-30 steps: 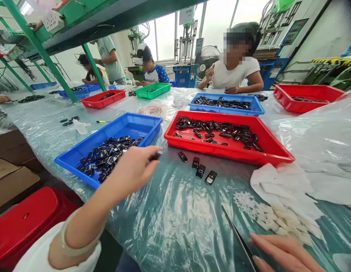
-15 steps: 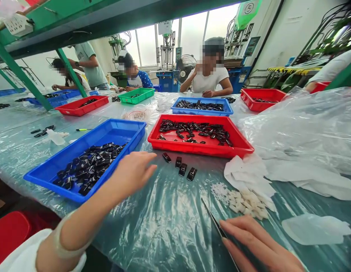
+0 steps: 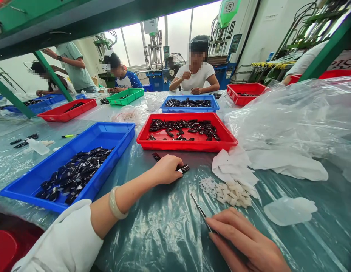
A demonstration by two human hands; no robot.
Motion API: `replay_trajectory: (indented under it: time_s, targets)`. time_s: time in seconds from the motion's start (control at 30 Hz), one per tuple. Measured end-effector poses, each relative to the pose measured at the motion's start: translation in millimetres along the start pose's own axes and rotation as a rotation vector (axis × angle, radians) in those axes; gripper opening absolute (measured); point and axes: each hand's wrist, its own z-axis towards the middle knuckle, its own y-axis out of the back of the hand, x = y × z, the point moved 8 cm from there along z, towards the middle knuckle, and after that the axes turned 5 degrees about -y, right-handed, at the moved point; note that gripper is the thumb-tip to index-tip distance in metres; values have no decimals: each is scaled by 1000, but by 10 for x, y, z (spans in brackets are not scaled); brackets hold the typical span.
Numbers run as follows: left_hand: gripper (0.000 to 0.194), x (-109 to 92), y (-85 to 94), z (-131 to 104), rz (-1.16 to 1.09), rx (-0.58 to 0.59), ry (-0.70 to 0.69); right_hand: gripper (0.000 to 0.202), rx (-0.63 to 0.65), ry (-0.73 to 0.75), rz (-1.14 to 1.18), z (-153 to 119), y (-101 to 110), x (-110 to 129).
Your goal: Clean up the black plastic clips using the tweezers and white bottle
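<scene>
My left hand (image 3: 169, 169) reaches over the table, its fingers and thumb closed at a small glossy black plastic part (image 3: 186, 168). Another black piece shows between the fingers, partly hidden by them. A loose black part lies just beyond the knuckles, near the red tray (image 3: 147, 146). Between thumb and fingers, my right hand (image 3: 243, 238) grips metal tweezers (image 3: 199, 210), tips pointing away over the bare plastic sheet. To the right of the tips are a heap of cream-coloured small pieces (image 3: 233, 193) and a cluster of tiny whitish bits (image 3: 208, 186).
On the left a blue tray (image 3: 122, 145) holds many black parts. A translucent bottle (image 3: 290, 210) lies at the right. White cloth (image 3: 288, 165) and clear plastic sheeting (image 3: 300, 113) spread behind it. Co-workers sit across the table, beyond a smaller blue tray (image 3: 189, 109).
My left hand has moved right from beside the blue tray to the black parts and closed there. The right hand still holds the tweezers. The view has shifted slightly right.
</scene>
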Motion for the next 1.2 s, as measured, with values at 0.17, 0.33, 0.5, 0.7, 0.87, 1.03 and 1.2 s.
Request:
replay_trajectory:
  time_s: [0.17,0.33,0.5,0.7,0.87,1.03,1.2]
  targets:
    - [28,-39,-23,-40,5,-31,20,29,-43,6,26,32,-1,22]
    - [25,-52,-50,-4,-23,-32,29,27,-98,40,26,76,40,66]
    - [9,-52,-5,-33,-130,-94,73,24,-99,3,19,106,64,43]
    - [12,-206,63,-265,-439,-98,119,28,-133,-75,-3,75,118,-9]
    - [21,-518,-234,-543,-1132,136,210,47,-186,-222,-48,10,150,-155]
    - [28,-630,-453,-643,-1440,203,280,39,-64,-251,67,55,42,-160]
    - [29,-678,-544,-650,-1509,275,244,36,0,-271,133,67,0,-175]
